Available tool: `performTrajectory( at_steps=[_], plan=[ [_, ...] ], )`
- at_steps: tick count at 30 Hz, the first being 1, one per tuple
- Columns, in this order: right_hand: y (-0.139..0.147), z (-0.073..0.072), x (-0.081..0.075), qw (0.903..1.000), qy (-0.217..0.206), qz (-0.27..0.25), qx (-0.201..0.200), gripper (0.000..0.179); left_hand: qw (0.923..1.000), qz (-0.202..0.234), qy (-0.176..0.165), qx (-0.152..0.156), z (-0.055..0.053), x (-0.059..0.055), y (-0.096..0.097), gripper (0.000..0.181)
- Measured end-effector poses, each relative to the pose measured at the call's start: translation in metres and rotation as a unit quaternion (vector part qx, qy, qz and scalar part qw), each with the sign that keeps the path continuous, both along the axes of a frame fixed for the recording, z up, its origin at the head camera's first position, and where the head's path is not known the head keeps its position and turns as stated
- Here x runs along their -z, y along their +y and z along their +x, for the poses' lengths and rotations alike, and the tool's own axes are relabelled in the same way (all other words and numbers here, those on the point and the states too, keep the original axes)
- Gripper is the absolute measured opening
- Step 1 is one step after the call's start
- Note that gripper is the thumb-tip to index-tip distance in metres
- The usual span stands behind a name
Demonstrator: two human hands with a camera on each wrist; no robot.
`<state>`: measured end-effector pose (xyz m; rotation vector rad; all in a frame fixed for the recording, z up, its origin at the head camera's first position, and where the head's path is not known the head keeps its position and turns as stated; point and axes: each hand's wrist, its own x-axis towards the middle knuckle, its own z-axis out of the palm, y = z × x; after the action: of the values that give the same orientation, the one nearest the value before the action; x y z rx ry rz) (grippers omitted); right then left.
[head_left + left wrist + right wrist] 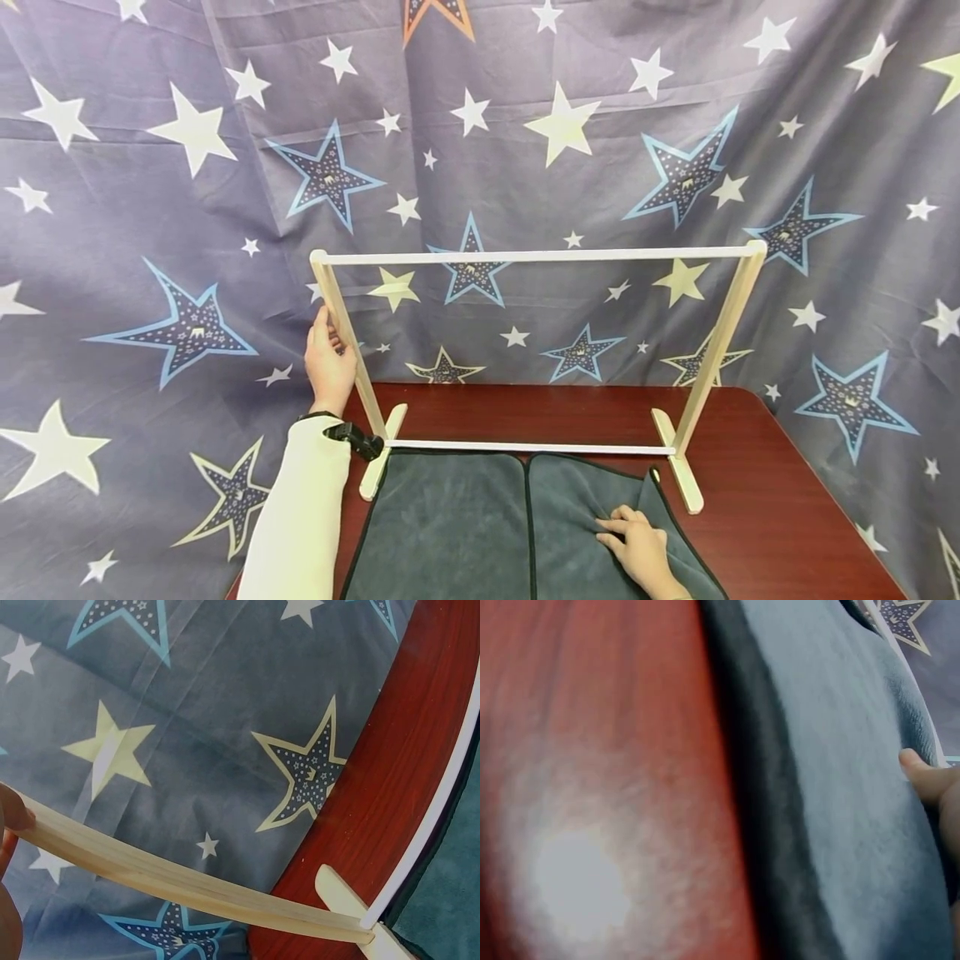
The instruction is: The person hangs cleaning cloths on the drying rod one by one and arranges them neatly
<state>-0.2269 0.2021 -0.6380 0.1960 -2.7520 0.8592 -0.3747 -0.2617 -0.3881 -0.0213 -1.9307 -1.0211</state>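
A wooden rack (536,257) stands on the table, with two light wood posts, white bars at top and bottom, and flat feet. My left hand (330,362) grips its left post (348,342) partway up; in the left wrist view the fingers (13,811) lie at that post's near end. A dark grey plush cloth (450,517) with black edging lies in front of the lower bar. My right hand (637,546) rests on its right part, fingers lightly bent, with creases around the fingertips. The right wrist view shows the thumb (922,776) against the cloth.
The red-brown wooden table (772,500) extends beyond the rack's right foot (678,467). A grey curtain (525,192) printed with stars hangs right behind the table. A small pale fitting (656,475) shows at the cloth's far right corner.
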Motion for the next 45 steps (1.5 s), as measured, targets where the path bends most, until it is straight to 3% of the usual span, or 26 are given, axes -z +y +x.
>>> performTrajectory(
  at_steps=[8, 16, 24, 27, 35, 39, 45],
  plan=[
    [0.000, 0.000, -0.004, 0.9994, -0.011, -0.033, 0.009, 0.016, 0.9999, -0.011, -0.004, -0.006, 0.001, 0.001, 0.000, 0.074],
    [0.000, -0.001, -0.009, 0.9965, 0.029, -0.078, -0.007, 0.022, 0.9998, -0.016, 0.003, -0.010, 0.001, 0.000, 0.000, 0.074],
    [0.007, 0.000, -0.015, 0.9892, -0.011, -0.146, 0.003, 0.023, 0.9996, -0.025, 0.004, -0.009, -0.001, 0.005, 0.002, 0.075],
    [0.007, -0.001, -0.021, 0.9881, 0.012, -0.153, 0.001, 0.025, 0.9997, -0.024, 0.003, -0.007, -0.002, 0.006, 0.000, 0.075],
    [0.008, -0.007, -0.035, 0.9788, 0.133, -0.155, -0.016, 0.030, 0.9996, -0.027, -0.003, -0.009, 0.000, 0.004, -0.004, 0.075],
    [0.009, -0.009, -0.046, 0.9747, 0.162, -0.153, -0.021, 0.031, 0.9996, -0.026, -0.004, -0.011, 0.001, 0.003, -0.004, 0.075],
    [0.010, -0.012, -0.068, 0.9622, 0.227, -0.145, -0.044, 0.033, 0.9996, -0.023, -0.012, -0.008, 0.003, 0.002, -0.003, 0.075]
  ],
)
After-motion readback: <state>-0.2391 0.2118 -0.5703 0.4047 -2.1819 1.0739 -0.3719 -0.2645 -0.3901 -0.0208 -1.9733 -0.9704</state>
